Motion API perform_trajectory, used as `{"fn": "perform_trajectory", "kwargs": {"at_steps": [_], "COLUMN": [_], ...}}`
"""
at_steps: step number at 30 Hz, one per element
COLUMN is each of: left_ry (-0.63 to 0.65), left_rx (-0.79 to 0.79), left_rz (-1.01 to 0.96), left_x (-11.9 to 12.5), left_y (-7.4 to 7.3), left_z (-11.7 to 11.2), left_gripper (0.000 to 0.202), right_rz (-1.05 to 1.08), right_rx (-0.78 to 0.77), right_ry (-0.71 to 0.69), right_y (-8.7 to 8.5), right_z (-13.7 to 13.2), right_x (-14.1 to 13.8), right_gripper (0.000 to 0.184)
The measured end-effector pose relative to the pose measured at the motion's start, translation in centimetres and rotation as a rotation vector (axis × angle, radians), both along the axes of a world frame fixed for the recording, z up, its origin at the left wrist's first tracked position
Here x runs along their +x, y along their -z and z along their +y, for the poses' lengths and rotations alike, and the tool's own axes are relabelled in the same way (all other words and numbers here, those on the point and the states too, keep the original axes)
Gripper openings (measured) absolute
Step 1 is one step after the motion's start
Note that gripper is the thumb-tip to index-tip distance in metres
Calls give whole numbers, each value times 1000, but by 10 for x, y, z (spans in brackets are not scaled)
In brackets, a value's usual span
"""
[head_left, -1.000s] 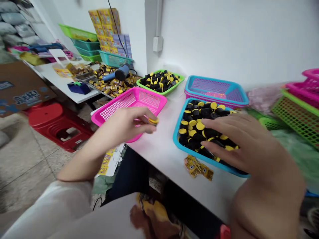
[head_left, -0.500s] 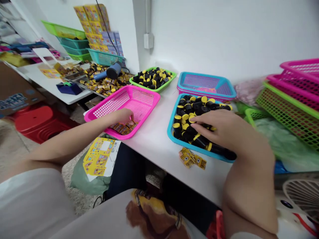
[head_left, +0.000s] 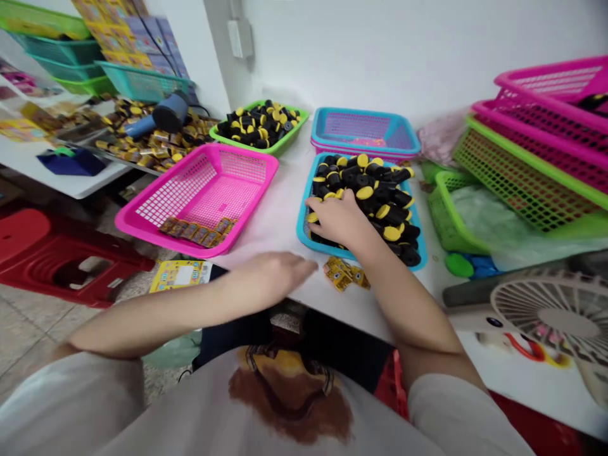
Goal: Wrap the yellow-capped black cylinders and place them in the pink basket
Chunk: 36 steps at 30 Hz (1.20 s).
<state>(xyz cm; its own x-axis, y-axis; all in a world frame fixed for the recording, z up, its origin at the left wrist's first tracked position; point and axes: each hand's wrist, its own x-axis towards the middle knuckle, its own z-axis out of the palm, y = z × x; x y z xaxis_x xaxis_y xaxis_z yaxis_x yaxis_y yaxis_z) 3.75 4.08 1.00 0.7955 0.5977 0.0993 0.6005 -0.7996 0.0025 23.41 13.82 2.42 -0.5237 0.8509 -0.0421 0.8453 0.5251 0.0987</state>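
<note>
– Spread and bent, the fingers of the right hand (head_left: 342, 221) reach down among black pieces with yellow caps (head_left: 365, 192). Whether they have closed on one, I cannot tell; the hand itself covers that spot.

– Where are those pieces?

– Heaped in a blue basket (head_left: 301, 229) on the white table (head_left: 285, 190). The hand is at the basket's near left part.

– And the left hand (head_left: 273, 277)?

– Blurred, by the table's front edge, fingers nearly straight and close together, pointing rightward. I cannot tell whether it holds anything. Its tips are near some small yellow cards (head_left: 341, 273), which lie just in front of the blue basket.

– What's around them?

– On the left, a pink basket (head_left: 223, 196) with small yellow-brown pieces (head_left: 197, 233) in a row at its near end. Just behind it, a green basket (head_left: 266, 151) is heaped with more black and yellow pieces.

– Farther out?

– Stacked pink and green baskets (head_left: 536, 180) on the right, with a fan (head_left: 560, 316) nearer the person; a red stool (head_left: 28, 253) on the far left.
</note>
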Motion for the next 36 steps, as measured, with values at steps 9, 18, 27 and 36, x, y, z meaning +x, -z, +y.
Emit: {"fn": "perform_trajectory", "kwargs": {"at_steps": [9, 18, 27, 36], "left_ry": [167, 145, -66, -187], "left_rx": [48, 14, -561, -160], "left_rz": [-14, -217, -976, -1087], "left_x": [77, 40, 48, 95], "left_y": [87, 81, -2, -79], "left_z": [15, 10, 8, 77], "left_gripper": [37, 32, 14, 34], "right_rz": [251, 422, 672, 990], "right_rx": [57, 180, 329, 595], "right_ry": [-111, -86, 21, 173], "right_y": [-18, -53, -70, -62], "right_z": [-1, -24, -32, -4], "right_x": [20, 49, 77, 113], "right_gripper": [33, 30, 22, 16]}}
